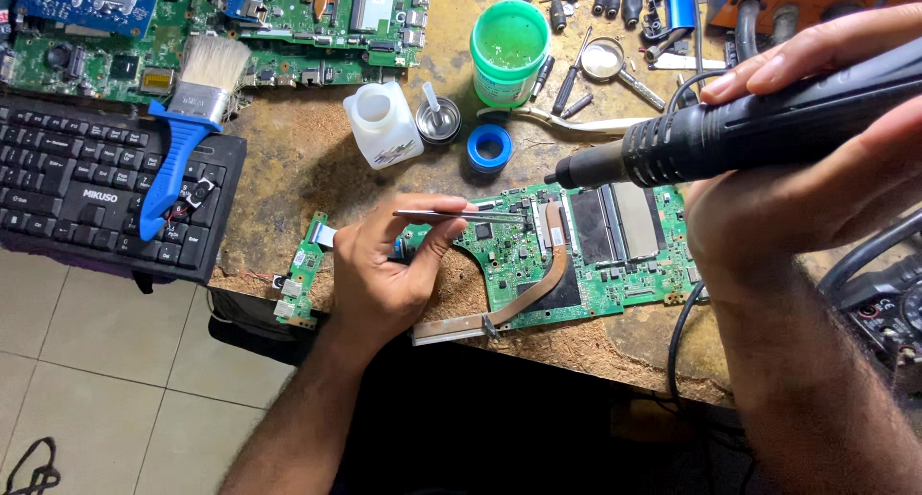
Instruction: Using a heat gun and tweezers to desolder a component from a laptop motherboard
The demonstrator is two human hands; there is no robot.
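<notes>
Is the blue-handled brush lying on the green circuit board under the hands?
No, the blue-handled brush lies on the black keyboard, left of that board.

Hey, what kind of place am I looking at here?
Most likely an electronics repair bench. A green laptop circuit board lies on the worn table; the left hand holds tweezers, the right hand a black hot-air tool.

A single head-worn camera looks steeply down from above and close in onto the worn desk (pixel 317 159), whose near edge crosses the lower half of the frame with tiled floor (pixel 96 361) at lower left. Both forearms enter from the bottom edge, the hands filling the middle and right.
</notes>
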